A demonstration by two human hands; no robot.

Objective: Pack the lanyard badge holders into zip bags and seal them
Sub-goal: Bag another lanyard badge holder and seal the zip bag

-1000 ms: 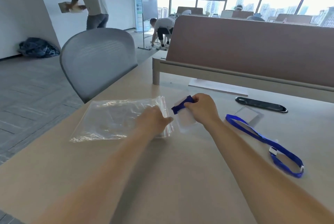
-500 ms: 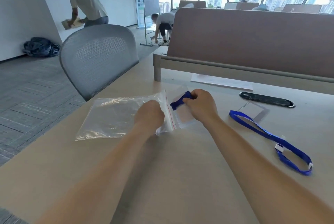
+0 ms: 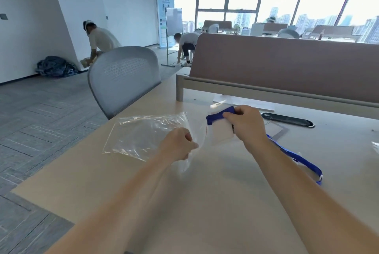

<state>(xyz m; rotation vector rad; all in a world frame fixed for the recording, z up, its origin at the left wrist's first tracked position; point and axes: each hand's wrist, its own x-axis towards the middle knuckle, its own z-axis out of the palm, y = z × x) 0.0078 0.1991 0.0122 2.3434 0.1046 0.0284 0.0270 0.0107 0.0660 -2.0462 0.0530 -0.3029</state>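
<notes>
Nearest, the pale desk (image 3: 205, 202) shows bare wood under both forearms. Further in, the left hand (image 3: 178, 145) has its fingers curled round the near corner of the mouth of the zip bag (image 3: 143, 135). It pinches the plastic and lifts it, most likely to keep the opening apart, while the rest of the bag lies flat to the left.

Just right of that mouth, the right hand (image 3: 244, 124) pinches a lanyard badge holder (image 3: 221, 132). Its blue strap is bunched against the clear sleeve, apparently so the lot can go in as one bundle. Whether its edge has entered the bag I cannot tell.

A second badge holder (image 3: 297, 157) lies loose to the right, seemingly waiting its turn. Beyond it sit a black cable cover (image 3: 287, 119) and a white sheet (image 3: 246, 103) below the brown partition (image 3: 287, 65).

A grey mesh chair (image 3: 125, 75) stands at the desk's far left. Past it, two people stoop on grey flooring near a whiteboard (image 3: 174, 21), with tall windows behind.
</notes>
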